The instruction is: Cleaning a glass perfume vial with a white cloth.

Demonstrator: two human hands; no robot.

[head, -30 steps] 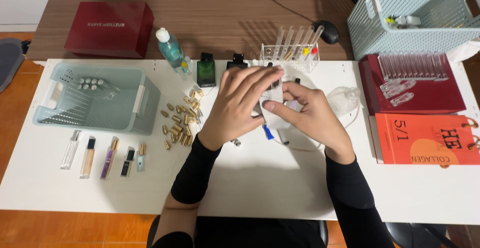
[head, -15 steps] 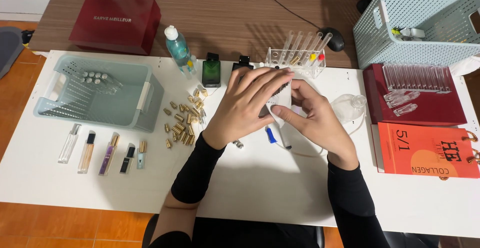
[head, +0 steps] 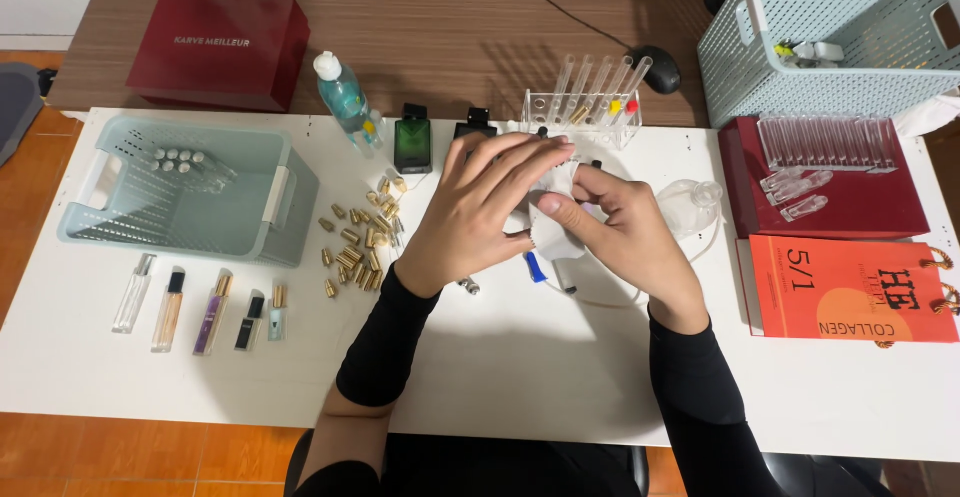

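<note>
Pinching white cloth (head: 553, 229) between both hands' fingers (head: 556, 205).

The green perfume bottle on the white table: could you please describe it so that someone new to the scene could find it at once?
Start at the pale blue basket on the left of the white table and move right along the table's far edge, past the tilted clear bottle of blue liquid. The green perfume bottle stands there, just beyond the left hand. It is square, dark green and black-capped; its right-hand neighbour looks black.
</note>
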